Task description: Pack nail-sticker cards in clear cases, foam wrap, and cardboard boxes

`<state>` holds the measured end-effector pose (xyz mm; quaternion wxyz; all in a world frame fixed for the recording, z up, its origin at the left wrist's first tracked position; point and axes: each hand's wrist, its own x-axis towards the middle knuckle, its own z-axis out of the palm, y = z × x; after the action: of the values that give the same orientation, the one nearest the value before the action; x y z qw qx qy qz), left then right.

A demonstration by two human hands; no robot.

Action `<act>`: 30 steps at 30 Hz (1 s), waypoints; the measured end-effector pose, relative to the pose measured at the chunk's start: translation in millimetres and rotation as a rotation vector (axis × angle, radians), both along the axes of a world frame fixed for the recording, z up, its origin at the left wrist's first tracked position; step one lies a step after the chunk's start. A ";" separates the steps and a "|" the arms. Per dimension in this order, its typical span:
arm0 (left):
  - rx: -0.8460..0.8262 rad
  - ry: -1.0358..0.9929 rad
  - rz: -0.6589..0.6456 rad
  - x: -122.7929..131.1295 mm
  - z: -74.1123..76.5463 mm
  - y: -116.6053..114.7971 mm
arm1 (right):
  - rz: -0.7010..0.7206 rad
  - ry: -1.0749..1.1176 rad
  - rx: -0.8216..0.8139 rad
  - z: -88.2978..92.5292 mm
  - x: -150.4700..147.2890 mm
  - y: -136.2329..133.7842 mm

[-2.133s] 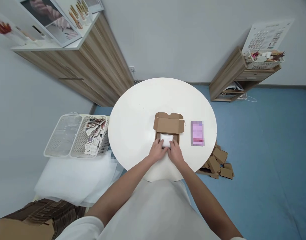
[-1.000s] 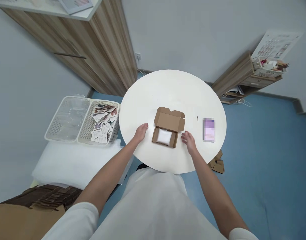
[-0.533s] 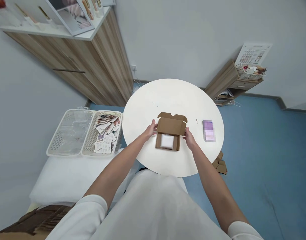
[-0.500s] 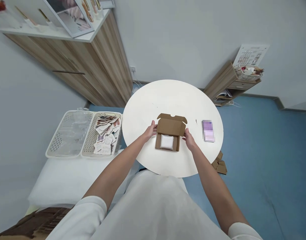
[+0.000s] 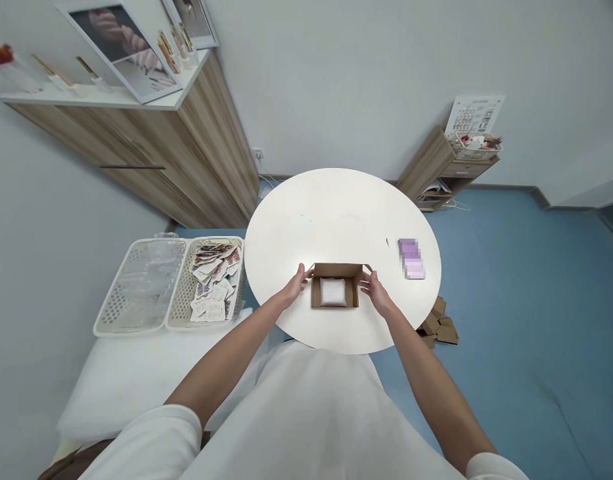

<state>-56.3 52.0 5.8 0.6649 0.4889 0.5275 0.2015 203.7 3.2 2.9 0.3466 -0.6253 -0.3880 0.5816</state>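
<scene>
A small brown cardboard box [image 5: 315, 301] sits on the white round table [image 5: 336, 220], its lid raised and seen nearly edge-on. Inside lies a white, pillow-shaped packet [image 5: 333, 292]. At the lid's left side flap, my left hand [image 5: 295, 285] grips with thumb and fingers. My right hand [image 5: 375, 292] holds the right side flap, its fingers against the box's right side. Exactly where the fingertips press is too small to make out.
A purple stack [image 5: 411, 259], blurred, lies on the table's right. Left of the table, one white basket [image 5: 179, 313] contains many printed cards and another [image 5: 103, 313] clear plastic pieces. Flattened brown cardboard [image 5: 446, 331] lies on the floor at right. A wood-grain cabinet [image 5: 206, 147] stands behind left.
The box lid has swung up from leaning back to nearly upright, its side flaps now angled toward me. Both hands moved slightly down with it. My view has shifted a little.
</scene>
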 end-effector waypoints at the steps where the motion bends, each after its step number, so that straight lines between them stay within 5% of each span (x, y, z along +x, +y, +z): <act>1: 0.002 0.009 -0.017 1.0 -0.9 -1.4 | 0.001 0.009 0.005 -0.6 0.3 -2.3; 16: 0.003 -0.047 -0.037 33.9 4.9 2.4 | -0.059 0.099 0.029 5.2 37.8 1.2; 23: 0.095 0.060 -0.050 53.7 14.8 -17.1 | 0.021 0.088 0.011 -2.6 57.7 -1.6; 30: 0.363 0.394 -0.020 67.1 -0.5 -42.3 | 0.139 -0.171 0.098 -17.7 62.4 -12.8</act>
<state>10.8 9.7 5.3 0.4528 0.6353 0.5970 0.1871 266.1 -9.6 -14.8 0.3010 -0.6266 -0.4866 0.5292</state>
